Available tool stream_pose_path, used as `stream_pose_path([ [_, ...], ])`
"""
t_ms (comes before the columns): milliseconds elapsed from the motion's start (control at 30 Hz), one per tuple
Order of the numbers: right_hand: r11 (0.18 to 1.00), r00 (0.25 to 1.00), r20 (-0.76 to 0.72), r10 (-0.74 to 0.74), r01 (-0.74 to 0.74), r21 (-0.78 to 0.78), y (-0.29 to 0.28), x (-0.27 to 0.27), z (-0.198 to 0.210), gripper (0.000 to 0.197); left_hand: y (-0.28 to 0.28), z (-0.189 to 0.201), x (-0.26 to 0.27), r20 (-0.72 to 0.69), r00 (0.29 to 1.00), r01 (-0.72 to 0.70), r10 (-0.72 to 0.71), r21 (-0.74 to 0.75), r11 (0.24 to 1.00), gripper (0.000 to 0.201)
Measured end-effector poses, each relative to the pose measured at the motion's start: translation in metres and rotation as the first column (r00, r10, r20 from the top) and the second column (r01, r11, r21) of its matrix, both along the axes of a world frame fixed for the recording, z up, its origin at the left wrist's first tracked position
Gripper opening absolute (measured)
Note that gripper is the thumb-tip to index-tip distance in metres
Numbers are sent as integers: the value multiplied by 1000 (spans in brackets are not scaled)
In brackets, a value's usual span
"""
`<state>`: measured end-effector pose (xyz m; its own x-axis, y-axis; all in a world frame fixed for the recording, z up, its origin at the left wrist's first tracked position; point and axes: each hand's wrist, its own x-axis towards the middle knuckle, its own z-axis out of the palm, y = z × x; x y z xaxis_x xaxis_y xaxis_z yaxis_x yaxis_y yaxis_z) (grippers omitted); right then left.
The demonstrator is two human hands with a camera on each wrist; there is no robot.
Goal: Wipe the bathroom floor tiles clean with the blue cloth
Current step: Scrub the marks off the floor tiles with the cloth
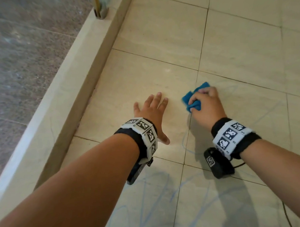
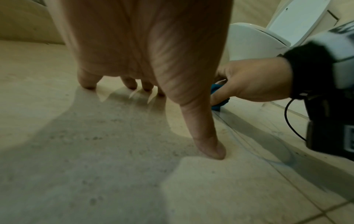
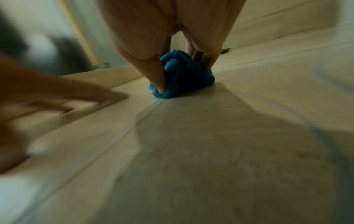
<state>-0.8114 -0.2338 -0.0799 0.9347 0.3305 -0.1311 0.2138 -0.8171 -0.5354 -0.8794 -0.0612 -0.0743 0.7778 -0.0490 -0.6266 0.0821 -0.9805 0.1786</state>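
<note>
We kneel over beige floor tiles [image 1: 159,34]. Our right hand [image 1: 207,105] bunches blue cloth [image 1: 194,100], fingers curled round it, pressing it onto grout line to scrub. Our left hand [image 1: 152,113] lies flat, fingers spread, bracing our weight. Faint blue scribbles [image 1: 150,191] remain nearer us.

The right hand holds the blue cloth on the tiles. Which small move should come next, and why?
Probably draw the blue cloth back toward the body along the grout line. The right hand holds it bunched and pressed on the floor tiles, and faint blue scribble marks remain on the nearer tiles. The left hand rests flat on the floor, beside the cloth, clear of that path.
</note>
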Motion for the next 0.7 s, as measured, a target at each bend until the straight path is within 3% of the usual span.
stream_pose_path([
  [100, 949, 950, -46, 309, -311, -42, 8, -15, 0, 26, 0, -1, -1, 5, 1000, 6, -6, 7, 1000, 134],
  [133, 950, 950, -43, 310, -311, -37, 5, -6, 2, 32, 0, 0, -1, 7, 1000, 4, -4, 2, 1000, 134],
  [200, 993, 993, -15, 120, -120, -5, -1, 12, 8, 40, 1, 0, 0, 7, 1000, 0, 0, -10, 1000, 134],
  [233, 999, 999, 27, 39, -38, -23, -3, 16, 7, 38, 1, 0, 0, 4, 1000, -1, 1, -12, 1000, 134],
  [267, 995, 994, 96, 55, -46, -92, -2, 15, 6, 33, 1, 0, 0, 2, 1000, -1, 1, -10, 1000, 134],
  [333, 933, 944, 123, 306, -271, -238, 3, 2, 1, 27, 1, -1, 0, 5, 1000, 9, -9, 5, 1000, 134],
  [400, 870, 887, 33, 460, -443, -218, 0, -4, -6, 24, 0, -1, 0, 5, 1000, 14, -14, 16, 1000, 134],
  [433, 896, 907, 28, 421, -411, -166, -2, 1, -5, 21, 1, -1, 0, 4, 1000, 12, -12, 11, 1000, 134],
  [500, 983, 981, 68, 180, -177, -57, -10, 12, -6, 16, 2, 0, 0, 3, 1000, 6, -6, -2, 1000, 134],
  [567, 990, 993, 46, 109, -105, -94, -9, 7, -6, 16, 2, 0, -1, 5, 1000, 7, -7, 0, 1000, 134],
  [667, 890, 904, -32, 427, -427, -158, -2, -11, -5, 25, 1, -1, 0, 6, 1000, 17, -17, 17, 1000, 134],
  [700, 868, 881, -54, 471, -473, -149, -4, -6, -2, 27, 1, -1, -1, 4, 1000, 17, -17, 16, 1000, 134],
])
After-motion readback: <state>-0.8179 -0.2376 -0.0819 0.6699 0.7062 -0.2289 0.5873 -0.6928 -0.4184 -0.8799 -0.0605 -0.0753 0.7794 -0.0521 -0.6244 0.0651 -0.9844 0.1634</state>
